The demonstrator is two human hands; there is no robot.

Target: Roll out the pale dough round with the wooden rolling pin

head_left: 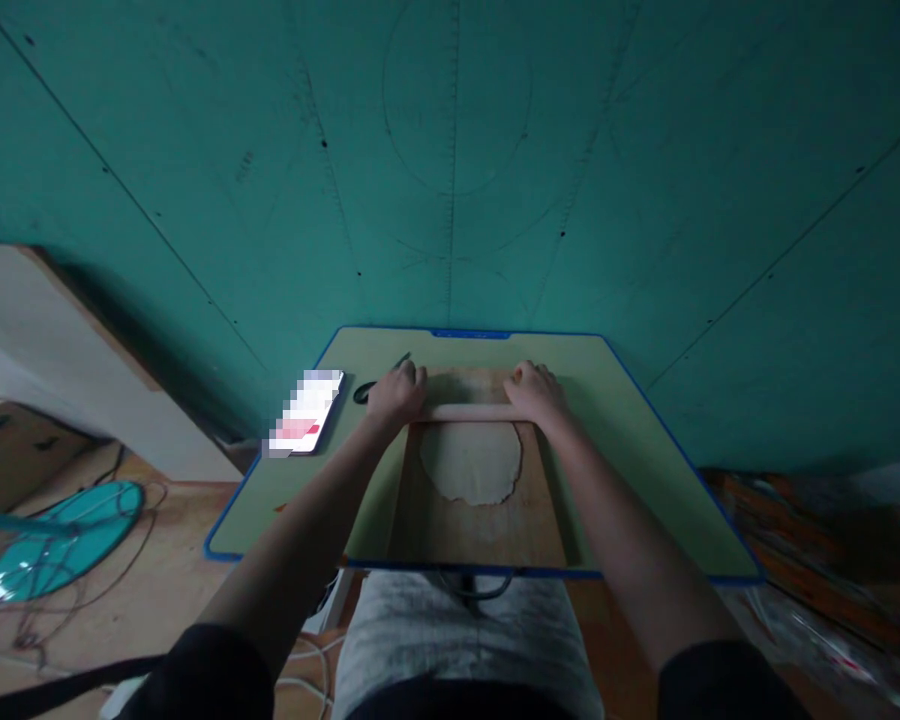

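A rolling pin (469, 412) lies crosswise over a wooden board (465, 535), at the far edge of a flat, roundish sheet of dough (472, 465). My left hand (399, 392) is closed round the pin's left end. The other end is gripped by my right hand (538, 390), its fingers curled over. The dough has an uneven near edge and spreads toward me from the pin. Whether it continues under the pin cannot be seen. Just left of my left hand, scissors (364, 392) with dark handles lie partly hidden behind it.
The board rests on a pale green table (645, 500) with a blue rim. A phone (307, 412) lies at the table's left edge. A green wall (450, 200) rises directly behind. Cables and a round turquoise base (82, 540) are on the floor at left.
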